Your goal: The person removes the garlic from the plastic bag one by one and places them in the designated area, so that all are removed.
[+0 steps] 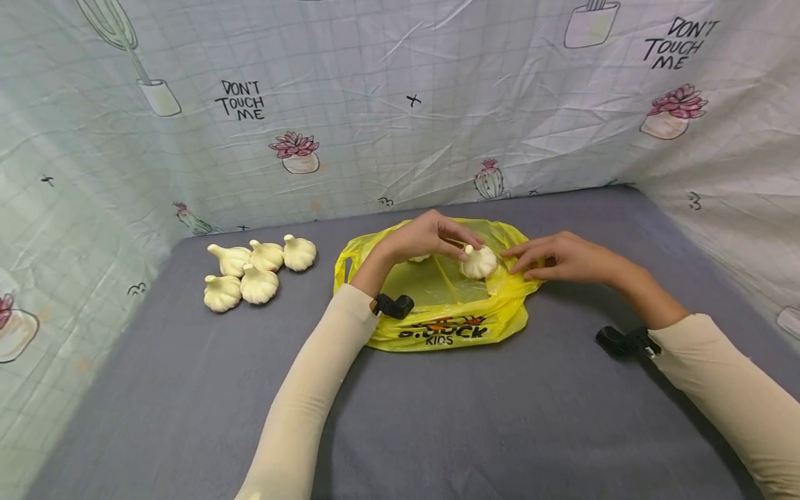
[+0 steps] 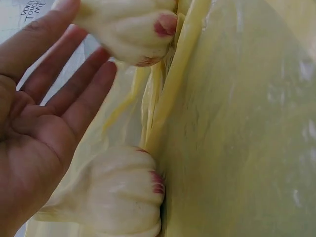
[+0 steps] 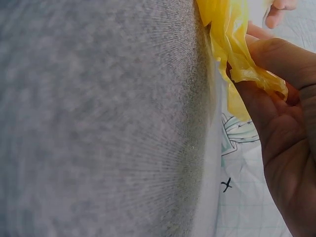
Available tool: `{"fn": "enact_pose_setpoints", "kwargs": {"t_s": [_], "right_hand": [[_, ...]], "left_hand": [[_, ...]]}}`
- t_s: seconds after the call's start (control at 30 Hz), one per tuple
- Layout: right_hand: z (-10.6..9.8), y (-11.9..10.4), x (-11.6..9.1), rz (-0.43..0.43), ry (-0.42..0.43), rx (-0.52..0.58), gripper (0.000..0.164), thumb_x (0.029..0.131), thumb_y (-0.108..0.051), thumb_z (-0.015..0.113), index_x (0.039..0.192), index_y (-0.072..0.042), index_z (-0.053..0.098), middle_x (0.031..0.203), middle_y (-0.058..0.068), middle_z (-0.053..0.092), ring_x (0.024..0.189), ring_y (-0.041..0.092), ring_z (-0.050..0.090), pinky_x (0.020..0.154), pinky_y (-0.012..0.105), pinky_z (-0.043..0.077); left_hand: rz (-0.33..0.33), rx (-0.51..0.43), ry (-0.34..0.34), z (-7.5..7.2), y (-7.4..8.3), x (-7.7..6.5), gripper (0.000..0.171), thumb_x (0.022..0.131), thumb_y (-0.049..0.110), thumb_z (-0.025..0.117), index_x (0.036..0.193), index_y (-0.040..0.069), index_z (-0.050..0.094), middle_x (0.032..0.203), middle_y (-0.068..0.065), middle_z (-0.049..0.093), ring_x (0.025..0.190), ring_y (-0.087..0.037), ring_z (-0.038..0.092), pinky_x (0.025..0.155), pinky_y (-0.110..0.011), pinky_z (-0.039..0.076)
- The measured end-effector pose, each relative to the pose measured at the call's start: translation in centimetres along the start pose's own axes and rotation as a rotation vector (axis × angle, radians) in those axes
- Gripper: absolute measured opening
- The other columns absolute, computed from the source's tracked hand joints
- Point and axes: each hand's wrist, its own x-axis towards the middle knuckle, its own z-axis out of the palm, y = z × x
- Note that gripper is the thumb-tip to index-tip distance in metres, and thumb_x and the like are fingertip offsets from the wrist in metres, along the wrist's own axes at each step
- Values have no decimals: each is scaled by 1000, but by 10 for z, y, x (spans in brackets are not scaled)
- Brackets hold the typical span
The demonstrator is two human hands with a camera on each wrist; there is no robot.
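Observation:
My left hand (image 1: 425,235) reaches over the opened yellow plastic bag (image 1: 446,340) and pinches a white garlic bulb (image 1: 480,264) by its stem. In the left wrist view, the thumb and fingertips are at the neck of this bulb (image 2: 133,29), whose root end faces the bag. A second garlic bulb (image 2: 116,192) lies in the bag, mostly hidden behind the left hand in the head view. At the bag's right side, my right hand (image 1: 565,258) grips the crumpled rim, and yellow film (image 3: 234,54) shows between thumb and fingers in the right wrist view.
Several garlic bulbs (image 1: 250,267) sit grouped on the grey cloth-covered table (image 1: 206,403) at the left. A printed curtain (image 1: 375,104) hangs behind and around the table. Black wrist cameras (image 1: 395,305) are strapped over both cream sleeves.

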Motion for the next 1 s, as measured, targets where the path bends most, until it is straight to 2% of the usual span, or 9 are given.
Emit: {"fn": "enact_pose_setpoints", "kwargs": {"t_s": [0.17, 0.33, 0.53, 0.77, 0.9, 1.0], "right_hand": [[-1, -1, 0, -1, 3, 10, 25, 95, -4, 71, 116, -16, 77, 136, 18, 64, 82, 1, 61, 63, 23, 52], [-2, -2, 1, -2, 3, 15, 25, 95, -3, 71, 116, -16, 77, 136, 18, 64, 81, 1, 61, 64, 24, 53], [-1, 0, 1, -14, 6, 16, 26, 94, -2, 71, 115, -15, 77, 135, 19, 64, 80, 1, 61, 63, 24, 53], [0, 0, 0, -6, 5, 9, 25, 94, -3, 72, 115, -15, 77, 135, 18, 64, 79, 1, 60, 63, 24, 52], [-1, -2, -1, -8, 5, 9, 25, 94, -3, 72, 116, -14, 77, 135, 18, 64, 80, 1, 60, 63, 24, 52], [-1, -2, -1, -14, 9, 13, 25, 94, -3, 72, 116, -14, 77, 135, 18, 64, 78, 1, 60, 63, 24, 52]], "left_hand": [[5, 42, 39, 0, -2, 4, 21, 89, 9, 79, 110, 5, 79, 114, -6, 75, 109, -15, 69, 96, -30, 54], [1, 21, 24, 0, -4, 8, 18, 89, 7, 79, 107, 3, 78, 106, -6, 76, 100, -20, 72, 91, -34, 56], [-2, 26, 13, 1, -4, 12, 22, 89, 7, 79, 111, 2, 78, 107, -7, 77, 98, -19, 73, 89, -34, 57], [-8, -44, -47, 3, -4, 16, 23, 90, 2, 76, 111, -5, 75, 115, -19, 73, 102, -23, 72, 92, -35, 56], [-23, -95, -88, 3, -5, 17, 20, 91, 1, 74, 110, -3, 76, 111, -14, 75, 104, -25, 71, 93, -38, 56], [-22, -84, -85, 4, -5, 18, 22, 92, 3, 74, 113, 1, 77, 109, -8, 77, 105, -24, 71, 93, -37, 56]]}}
